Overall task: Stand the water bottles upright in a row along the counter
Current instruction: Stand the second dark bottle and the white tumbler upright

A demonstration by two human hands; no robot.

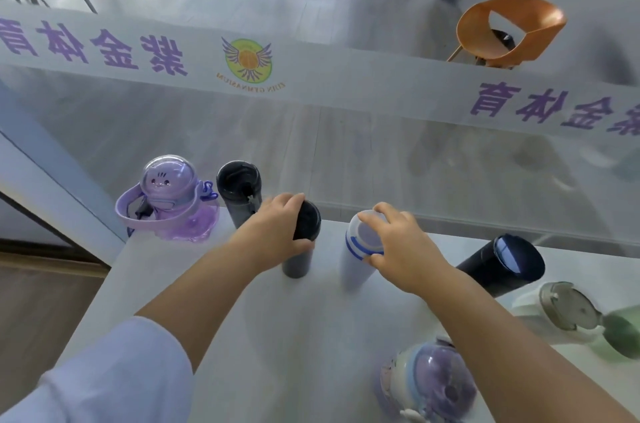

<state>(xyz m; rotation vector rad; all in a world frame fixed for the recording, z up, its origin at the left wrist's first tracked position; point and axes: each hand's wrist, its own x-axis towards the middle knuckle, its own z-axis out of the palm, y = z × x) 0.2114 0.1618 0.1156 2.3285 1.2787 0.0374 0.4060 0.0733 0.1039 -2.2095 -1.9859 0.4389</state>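
A white counter (214, 301) is seen from above, with its far edge set against a glass wall (346, 152). At the far left corner a purple bottle (166, 197) with a domed lid is stood upright, and just beside it, to the right, a grey bottle (239, 194) with a black lid is also upright. Next along the far edge, a dark bottle (301, 242) is upright and its top is clasped by the left hand (277, 225), fingers on the far side and thumb on the near side. To its right, apart from it, a white bottle (356, 256) with blue bands is upright and is gripped around its cap by the right hand (401, 246). The 2 hands are held apart, each closed on its own bottle. Towards the right edge a black bottle (502, 263) is seen leaning; whether it lies flat cannot be told. A white flask (557, 315) is seen at the right edge beside a green object (623, 336), blurred. Near the near edge a small domed bottle (429, 384) is stood under the right forearm
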